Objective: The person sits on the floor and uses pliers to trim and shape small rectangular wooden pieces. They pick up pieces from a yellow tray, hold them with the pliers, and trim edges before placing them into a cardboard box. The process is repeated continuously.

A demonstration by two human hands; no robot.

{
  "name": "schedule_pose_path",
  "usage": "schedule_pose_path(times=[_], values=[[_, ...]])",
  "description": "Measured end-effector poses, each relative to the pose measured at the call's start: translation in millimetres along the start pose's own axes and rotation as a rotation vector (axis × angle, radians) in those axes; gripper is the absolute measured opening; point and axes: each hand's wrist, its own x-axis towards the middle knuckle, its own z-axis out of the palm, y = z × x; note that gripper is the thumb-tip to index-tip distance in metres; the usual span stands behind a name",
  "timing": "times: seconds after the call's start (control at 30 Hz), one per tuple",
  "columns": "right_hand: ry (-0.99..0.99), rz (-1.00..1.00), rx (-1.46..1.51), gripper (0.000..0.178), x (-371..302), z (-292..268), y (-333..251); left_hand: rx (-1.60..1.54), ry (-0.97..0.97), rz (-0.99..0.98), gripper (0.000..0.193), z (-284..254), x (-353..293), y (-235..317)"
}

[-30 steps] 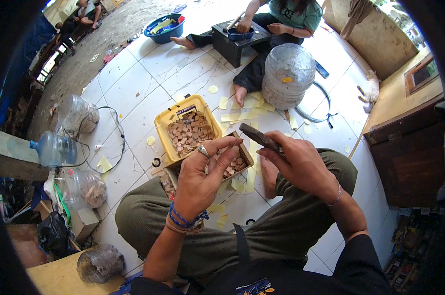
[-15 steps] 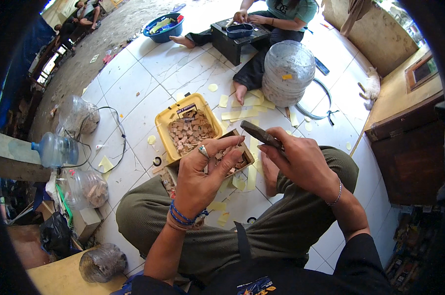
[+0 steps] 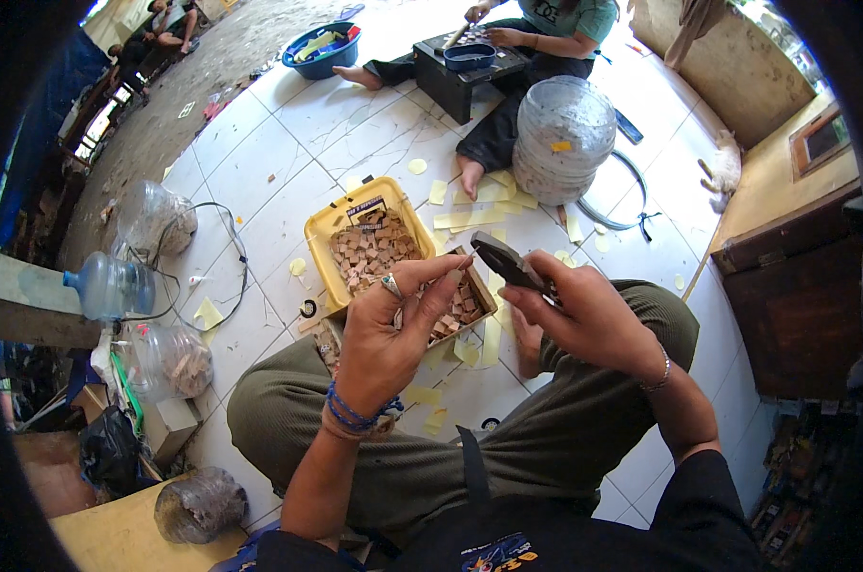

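My right hand [image 3: 594, 319] is wrapped round the handles of dark pliers [image 3: 500, 261], whose jaws are parted and point up and left. Close to the jaw tips, my left hand [image 3: 386, 329] is closed in a pinch of thumb and forefinger. Whatever sits in that pinch is too small to name. Below both hands, a wooden box [image 3: 487, 322] holds small wood pieces and is partly hidden by my left hand. A yellow tray [image 3: 314, 250] of similar small brown pieces [image 3: 379, 238] stands just beyond it.
A co-worker sits ahead at a low black stand [image 3: 441, 78] bearing a blue bowl [image 3: 470, 59]. Nearby is a large clear plastic container [image 3: 565, 133]. Pale yellow scraps [image 3: 474, 217] litter the tiles. Plastic jugs [image 3: 117, 289] stand at left; a cat [image 3: 723, 167] lies at right.
The pliers' jaws have parted and turned slightly, coming a little away from my left fingertips. My left pinch stays closed. The co-worker's hand has lifted with a stick-like tool.
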Motion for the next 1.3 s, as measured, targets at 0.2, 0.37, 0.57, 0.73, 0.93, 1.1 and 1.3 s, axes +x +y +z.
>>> schedule_pose_path(times=[0.2,0.37,0.57,0.73,0.93,1.1,1.3], values=[[0.130,-0.033,-0.244,0.027,0.8,2.8,2.3,0.093,0.018,-0.015,0.024,4.1,0.6,2.6],[0.098,-0.013,-0.188,0.025,-0.3,2.9,3.2,0.156,0.030,-0.013,0.025,5.3,-0.8,8.5],[0.088,-0.092,-0.243,0.024,4.7,4.2,7.1,0.201,-0.012,0.042,0.025,5.8,0.1,8.3],[-0.061,-0.001,-0.130,0.026,-2.6,1.8,-1.5,0.221,-0.077,0.113,0.024,2.5,-0.7,5.6],[-0.091,0.036,0.001,0.025,-1.5,-0.1,-9.4,0.163,-0.086,0.071,0.024,-0.9,-2.5,4.3],[-0.158,0.066,0.389,0.026,-3.4,-1.9,-12.0,0.010,0.019,0.021,0.024,5.6,2.0,2.5],[-0.045,0.037,0.153,0.028,0.7,2.3,-5.9,0.136,0.083,0.007,0.025,3.6,-0.7,11.4]])
